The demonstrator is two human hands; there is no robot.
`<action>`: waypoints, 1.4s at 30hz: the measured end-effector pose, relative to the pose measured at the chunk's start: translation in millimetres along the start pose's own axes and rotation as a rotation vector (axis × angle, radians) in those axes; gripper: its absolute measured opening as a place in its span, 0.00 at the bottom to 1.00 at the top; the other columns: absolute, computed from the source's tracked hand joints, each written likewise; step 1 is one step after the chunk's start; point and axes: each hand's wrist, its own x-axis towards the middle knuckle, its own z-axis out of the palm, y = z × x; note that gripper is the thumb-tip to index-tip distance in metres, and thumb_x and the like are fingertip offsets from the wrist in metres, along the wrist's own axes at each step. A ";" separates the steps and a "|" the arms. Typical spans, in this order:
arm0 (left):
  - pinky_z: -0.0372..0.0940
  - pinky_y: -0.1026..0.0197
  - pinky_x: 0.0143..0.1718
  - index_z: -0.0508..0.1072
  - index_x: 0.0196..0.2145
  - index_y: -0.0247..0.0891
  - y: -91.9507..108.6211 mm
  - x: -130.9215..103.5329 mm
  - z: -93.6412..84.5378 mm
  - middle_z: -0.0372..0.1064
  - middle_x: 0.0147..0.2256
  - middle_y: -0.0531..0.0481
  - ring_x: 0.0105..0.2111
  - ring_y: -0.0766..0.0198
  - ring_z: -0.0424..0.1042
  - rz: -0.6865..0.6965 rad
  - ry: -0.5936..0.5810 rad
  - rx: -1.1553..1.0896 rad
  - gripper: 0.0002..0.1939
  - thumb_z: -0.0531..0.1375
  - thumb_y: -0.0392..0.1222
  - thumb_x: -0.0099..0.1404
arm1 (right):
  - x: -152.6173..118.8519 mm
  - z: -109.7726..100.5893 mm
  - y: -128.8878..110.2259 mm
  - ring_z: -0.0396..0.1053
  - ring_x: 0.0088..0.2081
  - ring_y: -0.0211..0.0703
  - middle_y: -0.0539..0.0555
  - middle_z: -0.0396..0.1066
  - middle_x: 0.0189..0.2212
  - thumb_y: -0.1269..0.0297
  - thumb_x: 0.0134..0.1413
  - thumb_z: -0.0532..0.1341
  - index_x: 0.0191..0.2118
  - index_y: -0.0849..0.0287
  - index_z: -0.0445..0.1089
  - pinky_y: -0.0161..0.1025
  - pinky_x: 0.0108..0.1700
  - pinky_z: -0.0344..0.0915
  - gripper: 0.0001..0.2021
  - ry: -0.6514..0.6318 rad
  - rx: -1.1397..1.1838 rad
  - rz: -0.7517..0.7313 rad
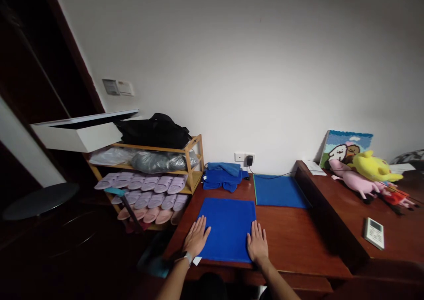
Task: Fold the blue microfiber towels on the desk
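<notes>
A blue cloth (228, 229) lies spread flat on the brown wooden table (291, 242), with a small white tag at its lower left corner. My left hand (197, 237) rests palm down on the cloth's left edge, fingers extended, a watch on the wrist. On the right edge of the cloth lies my right hand (257, 242), also flat with its fingers stretched out. Neither hand grips anything. Behind the cloth sits a loose pile of blue cloths (221, 176). Another blue cloth (280, 191) with a green edge is laid flat at the back right.
To the left stands a wooden rack (195, 158) with several slippers and a black bag (155, 131). A raised brown surface (347, 207) on the right holds plush toys (374, 167), a picture and a white device (374, 233). A plug (249, 160) with a cord is at the wall.
</notes>
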 end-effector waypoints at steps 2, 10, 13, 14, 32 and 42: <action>0.47 0.45 0.71 0.50 0.72 0.34 -5.1 -1.1 2.5 0.49 0.72 0.41 0.72 0.53 0.48 -0.006 0.022 0.001 0.39 0.39 0.63 0.74 | 0.3 -1.3 -0.8 0.36 0.75 0.48 0.55 0.38 0.75 0.53 0.70 0.38 0.74 0.64 0.42 0.54 0.74 0.33 0.33 -0.015 0.000 0.013; 0.48 0.44 0.71 0.52 0.72 0.35 -8.0 -1.8 15.3 0.48 0.72 0.42 0.72 0.52 0.48 0.012 0.074 0.006 0.40 0.42 0.64 0.73 | 39.4 -22.2 -4.2 0.36 0.75 0.46 0.52 0.39 0.75 0.53 0.71 0.36 0.74 0.61 0.42 0.52 0.74 0.34 0.32 0.011 0.029 0.003; 0.49 0.45 0.71 0.52 0.72 0.35 -15.7 -3.7 16.8 0.48 0.72 0.42 0.72 0.52 0.48 0.015 0.051 0.019 0.40 0.42 0.64 0.73 | 53.3 -24.2 -2.0 0.36 0.75 0.45 0.52 0.39 0.75 0.53 0.71 0.37 0.74 0.62 0.42 0.49 0.74 0.34 0.32 -0.019 0.037 -0.023; 0.49 0.45 0.71 0.51 0.72 0.35 -17.8 -4.0 16.3 0.48 0.72 0.42 0.72 0.52 0.48 0.013 0.050 0.023 0.40 0.42 0.64 0.73 | 55.5 -22.9 -0.7 0.36 0.75 0.45 0.52 0.38 0.75 0.53 0.71 0.37 0.74 0.63 0.41 0.49 0.74 0.33 0.33 -0.025 0.040 -0.032; 0.45 0.43 0.72 0.40 0.74 0.39 166.2 68.2 52.8 0.45 0.73 0.43 0.73 0.54 0.44 0.362 -0.033 -0.117 0.35 0.38 0.57 0.77 | 63.2 7.9 10.8 0.35 0.75 0.46 0.52 0.38 0.75 0.57 0.69 0.38 0.74 0.61 0.43 0.50 0.74 0.32 0.32 0.027 0.015 -0.062; 0.46 0.42 0.71 0.49 0.73 0.34 9.4 73.6 15.2 0.47 0.72 0.39 0.72 0.51 0.48 0.024 -0.019 -0.006 0.40 0.38 0.64 0.74 | 61.5 2.6 7.5 0.36 0.75 0.45 0.51 0.39 0.74 0.54 0.70 0.37 0.74 0.61 0.42 0.49 0.74 0.32 0.32 0.020 0.034 -0.034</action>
